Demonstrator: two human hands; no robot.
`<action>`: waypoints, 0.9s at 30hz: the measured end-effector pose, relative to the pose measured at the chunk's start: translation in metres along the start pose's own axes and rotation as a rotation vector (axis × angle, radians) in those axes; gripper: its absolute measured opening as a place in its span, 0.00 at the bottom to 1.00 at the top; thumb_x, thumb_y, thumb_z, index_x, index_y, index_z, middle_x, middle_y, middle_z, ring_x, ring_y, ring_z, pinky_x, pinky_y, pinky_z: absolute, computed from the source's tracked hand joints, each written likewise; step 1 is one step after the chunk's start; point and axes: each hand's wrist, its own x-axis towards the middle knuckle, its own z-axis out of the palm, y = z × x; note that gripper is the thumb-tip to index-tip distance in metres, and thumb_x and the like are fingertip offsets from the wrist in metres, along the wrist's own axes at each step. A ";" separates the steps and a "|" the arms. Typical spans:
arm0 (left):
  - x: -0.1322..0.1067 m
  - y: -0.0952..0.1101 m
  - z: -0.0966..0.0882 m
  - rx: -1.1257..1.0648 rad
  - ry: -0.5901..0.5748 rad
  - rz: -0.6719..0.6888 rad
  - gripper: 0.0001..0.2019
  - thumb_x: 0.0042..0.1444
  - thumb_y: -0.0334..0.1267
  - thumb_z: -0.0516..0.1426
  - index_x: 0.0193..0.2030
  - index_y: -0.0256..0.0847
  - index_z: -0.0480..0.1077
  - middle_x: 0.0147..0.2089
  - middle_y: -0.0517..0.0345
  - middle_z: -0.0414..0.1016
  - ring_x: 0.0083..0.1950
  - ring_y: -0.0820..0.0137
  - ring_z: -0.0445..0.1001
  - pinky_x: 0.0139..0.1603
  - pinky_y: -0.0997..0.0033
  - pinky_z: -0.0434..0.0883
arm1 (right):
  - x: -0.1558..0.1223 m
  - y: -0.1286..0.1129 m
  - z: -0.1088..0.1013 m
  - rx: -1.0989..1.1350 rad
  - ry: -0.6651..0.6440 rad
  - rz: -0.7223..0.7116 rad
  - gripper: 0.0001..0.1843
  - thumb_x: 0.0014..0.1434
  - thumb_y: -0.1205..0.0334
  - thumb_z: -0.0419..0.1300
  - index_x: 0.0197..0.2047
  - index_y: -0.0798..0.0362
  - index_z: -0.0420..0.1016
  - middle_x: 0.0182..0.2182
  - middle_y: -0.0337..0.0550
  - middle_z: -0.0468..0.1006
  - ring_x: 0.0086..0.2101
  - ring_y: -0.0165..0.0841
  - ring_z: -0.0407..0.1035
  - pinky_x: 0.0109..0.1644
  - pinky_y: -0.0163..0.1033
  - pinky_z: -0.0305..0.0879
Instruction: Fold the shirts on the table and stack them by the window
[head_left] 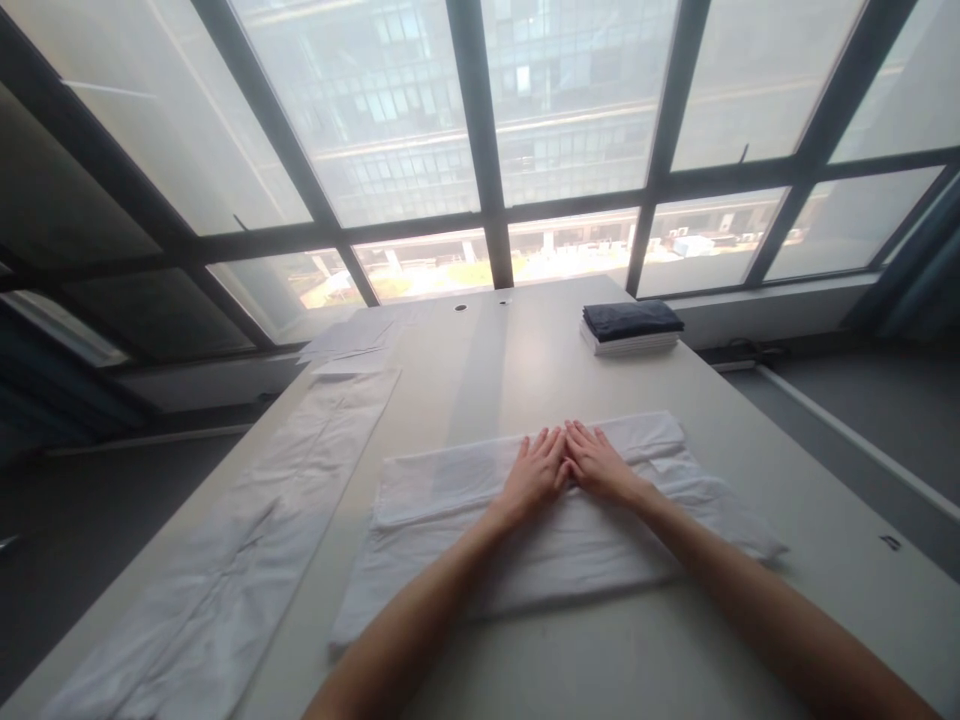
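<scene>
Finish check: cloth on a smooth table

Your white cloth (555, 530) is soft, matt and lightly creased. The table (517, 350) is smooth with a faint sheen. At 9 o'clock lies a thin wrinkled sheet (247, 540); at 1 o'clock, a folded stack (631, 327) of matt dark fabric.

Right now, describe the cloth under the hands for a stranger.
On the long pale table, the folded white cloth lies crosswise at the near end. Only it lies under the left hand and right hand, unlike the long white fabric strip at left.
</scene>
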 end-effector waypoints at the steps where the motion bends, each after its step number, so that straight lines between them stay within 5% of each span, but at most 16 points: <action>1: -0.001 0.001 0.005 0.005 -0.006 0.016 0.30 0.73 0.50 0.41 0.77 0.39 0.47 0.77 0.47 0.51 0.77 0.57 0.47 0.74 0.44 0.51 | -0.002 0.005 0.001 0.003 -0.016 -0.014 0.33 0.71 0.52 0.43 0.74 0.59 0.52 0.73 0.59 0.49 0.72 0.45 0.41 0.72 0.60 0.41; 4: -0.006 -0.002 0.011 0.016 -0.007 0.053 0.33 0.72 0.56 0.39 0.76 0.39 0.49 0.77 0.46 0.49 0.78 0.55 0.44 0.74 0.43 0.48 | -0.012 0.032 -0.002 -0.017 -0.029 0.002 0.36 0.72 0.46 0.40 0.75 0.55 0.49 0.74 0.55 0.47 0.72 0.43 0.41 0.72 0.60 0.39; 11: -0.008 -0.003 0.001 -0.005 -0.044 0.091 0.32 0.69 0.62 0.42 0.75 0.53 0.53 0.78 0.49 0.45 0.78 0.48 0.42 0.73 0.40 0.47 | -0.053 0.125 -0.025 -0.184 0.002 0.347 0.35 0.72 0.47 0.36 0.75 0.56 0.50 0.74 0.53 0.46 0.72 0.44 0.40 0.71 0.66 0.39; 18: -0.008 -0.001 -0.003 -0.014 -0.047 0.094 0.28 0.71 0.58 0.43 0.73 0.55 0.57 0.78 0.50 0.47 0.78 0.47 0.43 0.73 0.39 0.47 | -0.060 0.142 -0.025 -0.039 0.089 0.395 0.34 0.71 0.48 0.35 0.73 0.55 0.55 0.73 0.53 0.51 0.72 0.45 0.43 0.71 0.66 0.42; 23: -0.011 0.000 -0.005 -0.054 -0.018 0.166 0.22 0.72 0.50 0.47 0.69 0.55 0.64 0.75 0.52 0.57 0.77 0.52 0.49 0.72 0.36 0.48 | -0.073 0.160 -0.058 0.270 0.504 0.429 0.35 0.70 0.49 0.37 0.68 0.62 0.64 0.67 0.59 0.64 0.68 0.42 0.55 0.71 0.51 0.52; 27: -0.012 -0.001 -0.006 -0.100 0.012 0.235 0.18 0.72 0.43 0.49 0.64 0.51 0.69 0.71 0.53 0.64 0.74 0.56 0.56 0.73 0.40 0.51 | -0.099 0.167 -0.085 0.306 0.809 0.521 0.33 0.70 0.50 0.39 0.63 0.62 0.71 0.60 0.60 0.74 0.62 0.45 0.66 0.67 0.52 0.61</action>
